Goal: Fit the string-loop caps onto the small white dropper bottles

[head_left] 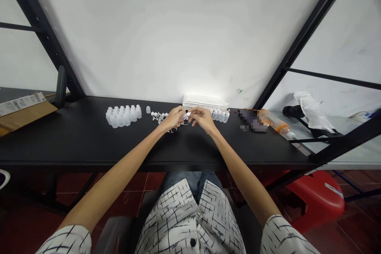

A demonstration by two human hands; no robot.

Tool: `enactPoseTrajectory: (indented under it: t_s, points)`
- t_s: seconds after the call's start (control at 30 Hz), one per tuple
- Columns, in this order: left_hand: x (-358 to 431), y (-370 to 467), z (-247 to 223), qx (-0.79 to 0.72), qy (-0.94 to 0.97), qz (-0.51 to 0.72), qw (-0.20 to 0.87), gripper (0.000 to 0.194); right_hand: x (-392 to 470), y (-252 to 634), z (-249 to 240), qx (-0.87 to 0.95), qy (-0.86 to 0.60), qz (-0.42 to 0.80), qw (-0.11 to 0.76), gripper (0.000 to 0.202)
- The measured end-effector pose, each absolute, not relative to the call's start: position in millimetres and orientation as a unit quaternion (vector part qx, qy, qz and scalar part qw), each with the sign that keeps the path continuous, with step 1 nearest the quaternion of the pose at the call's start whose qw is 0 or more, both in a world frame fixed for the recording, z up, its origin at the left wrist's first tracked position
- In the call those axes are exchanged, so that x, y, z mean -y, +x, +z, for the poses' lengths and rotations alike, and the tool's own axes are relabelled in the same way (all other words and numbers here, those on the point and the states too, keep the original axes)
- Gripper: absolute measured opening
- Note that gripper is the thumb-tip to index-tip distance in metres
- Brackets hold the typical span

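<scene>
Over the black table, my left hand (175,119) is closed in a pinch close to my right hand (203,119). Between their fingertips is a small white plastic piece (188,115), which both hands appear to grip; its exact shape is partly hidden. White stringy bits (159,119) lie beside my left hand, near a row of small white caps (164,114). Farther left stand several translucent white bottles (123,116) in a tight group, and one bottle (148,109) stands apart. To the right of my right hand are several small white bottles (220,116) in a row.
Behind the hands, a white plastic tray (205,101) sits against the wall. A blurred dark object (253,120) and an orange-labelled bottle (278,124) lie at the right. A cardboard box (26,112) is at far left. Black metal posts (303,39) frame the table (89,143).
</scene>
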State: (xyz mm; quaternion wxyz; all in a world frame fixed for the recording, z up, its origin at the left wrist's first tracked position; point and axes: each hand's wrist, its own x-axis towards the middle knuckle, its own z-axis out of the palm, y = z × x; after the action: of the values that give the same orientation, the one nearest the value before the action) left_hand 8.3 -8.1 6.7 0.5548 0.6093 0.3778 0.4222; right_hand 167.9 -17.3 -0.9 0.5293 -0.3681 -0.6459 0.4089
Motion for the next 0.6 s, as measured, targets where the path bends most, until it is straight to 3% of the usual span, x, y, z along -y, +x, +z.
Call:
enactPoseTrajectory:
  t_s: [0.6]
  points:
    - [10.1, 5.4, 7.8, -0.394, 0.635, 0.412, 0.521, 0.016, 13.8, 171.2, -3.6, 0.661, -0.360, 0.449, 0.482, 0.039]
